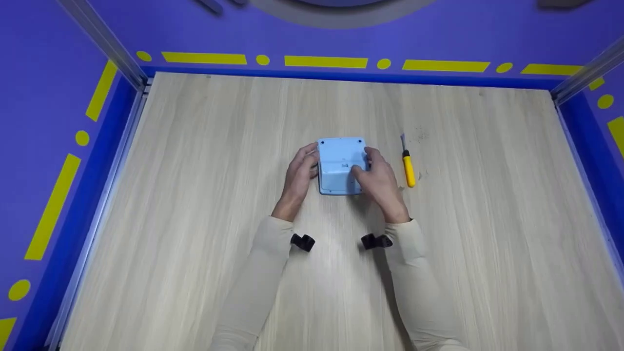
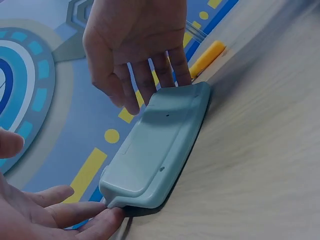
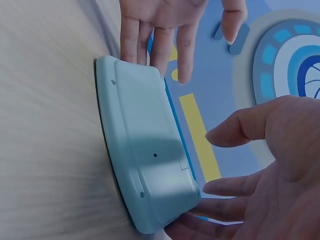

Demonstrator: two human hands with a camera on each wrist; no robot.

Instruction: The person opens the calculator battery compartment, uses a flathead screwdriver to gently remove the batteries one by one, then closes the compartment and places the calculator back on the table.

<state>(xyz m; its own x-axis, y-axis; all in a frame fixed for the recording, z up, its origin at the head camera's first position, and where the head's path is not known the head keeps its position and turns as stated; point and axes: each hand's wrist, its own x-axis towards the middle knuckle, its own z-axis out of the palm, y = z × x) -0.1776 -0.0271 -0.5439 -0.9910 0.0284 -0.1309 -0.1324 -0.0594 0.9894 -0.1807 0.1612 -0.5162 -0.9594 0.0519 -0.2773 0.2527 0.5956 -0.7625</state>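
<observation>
A light blue desk calculator (image 1: pixel 341 151) lies back side up on the table, with a raised panel and small screw holes showing. My left hand (image 1: pixel 299 178) is at its left edge; in the left wrist view, the straight fingertips (image 2: pixel 112 217) touch the near corner. At the opposite edge is my right hand (image 1: pixel 381 181), its fingers fairly straight in the right wrist view and its thumb (image 3: pixel 240 127) held apart from the case. A screwdriver (image 1: pixel 409 170) with a yellow handle lies right of that hand, its blade pointing away.
The wood-grain table (image 1: pixel 219 170) is bounded by blue walls (image 1: pixel 331 44) with yellow marks at the back and sides. Tiny dark specks (image 1: pixel 422 134) are scattered near the screwdriver. Black camera mounts (image 1: pixel 303 242) stick out from both wrists.
</observation>
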